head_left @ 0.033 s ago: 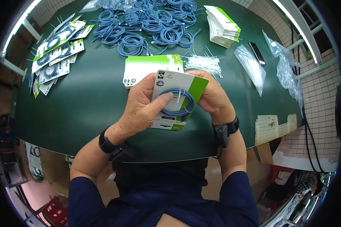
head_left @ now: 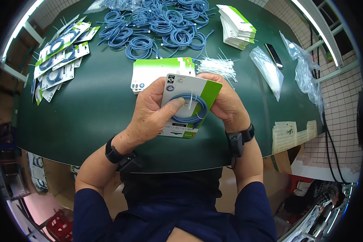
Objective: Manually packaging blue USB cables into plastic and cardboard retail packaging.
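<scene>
Card (head_left: 212, 91) and cable (head_left: 204, 106) show no movement.

A packing workshop, it seems: the green bench (head_left: 97, 117) carries heaped blue cables (head_left: 165, 26), stacked cards (head_left: 234, 32), loose white ties (head_left: 217, 69) and piled carded cables (head_left: 60, 52), with a cardboard box (head_left: 57, 179) below and a bare tube light (head_left: 316, 30) alongside.
</scene>
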{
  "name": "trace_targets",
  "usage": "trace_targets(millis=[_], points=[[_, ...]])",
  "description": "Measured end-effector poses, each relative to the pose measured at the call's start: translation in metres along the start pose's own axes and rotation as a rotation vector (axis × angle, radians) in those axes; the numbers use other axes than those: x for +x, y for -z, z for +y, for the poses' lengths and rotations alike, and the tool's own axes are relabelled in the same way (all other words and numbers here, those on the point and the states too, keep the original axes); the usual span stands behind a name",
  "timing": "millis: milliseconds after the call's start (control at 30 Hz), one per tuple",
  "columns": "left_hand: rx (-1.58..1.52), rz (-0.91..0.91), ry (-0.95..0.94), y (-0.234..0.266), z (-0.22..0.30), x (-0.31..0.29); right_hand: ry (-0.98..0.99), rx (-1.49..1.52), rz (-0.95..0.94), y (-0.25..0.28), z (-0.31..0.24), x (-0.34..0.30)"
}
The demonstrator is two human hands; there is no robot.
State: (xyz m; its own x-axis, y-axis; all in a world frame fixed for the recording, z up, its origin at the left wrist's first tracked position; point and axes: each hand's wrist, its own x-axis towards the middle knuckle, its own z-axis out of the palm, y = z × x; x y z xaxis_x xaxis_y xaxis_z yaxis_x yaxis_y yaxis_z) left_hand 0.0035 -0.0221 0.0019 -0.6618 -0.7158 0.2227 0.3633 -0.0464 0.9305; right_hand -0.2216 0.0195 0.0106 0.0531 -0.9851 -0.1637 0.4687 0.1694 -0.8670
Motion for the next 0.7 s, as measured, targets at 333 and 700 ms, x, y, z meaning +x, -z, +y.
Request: trace_targets(millis=[333, 700], points=[[0.048, -0.024, -0.02, -0.003, -0.003, -0.002, 0.047, 0.116, -0.204, 0.009, 0.01, 0.003], [0.046, -0.005, -0.028, -0.002, -0.001, -0.001, 0.377, -0.656, 0.169, -0.008, 0.0, 0.005]])
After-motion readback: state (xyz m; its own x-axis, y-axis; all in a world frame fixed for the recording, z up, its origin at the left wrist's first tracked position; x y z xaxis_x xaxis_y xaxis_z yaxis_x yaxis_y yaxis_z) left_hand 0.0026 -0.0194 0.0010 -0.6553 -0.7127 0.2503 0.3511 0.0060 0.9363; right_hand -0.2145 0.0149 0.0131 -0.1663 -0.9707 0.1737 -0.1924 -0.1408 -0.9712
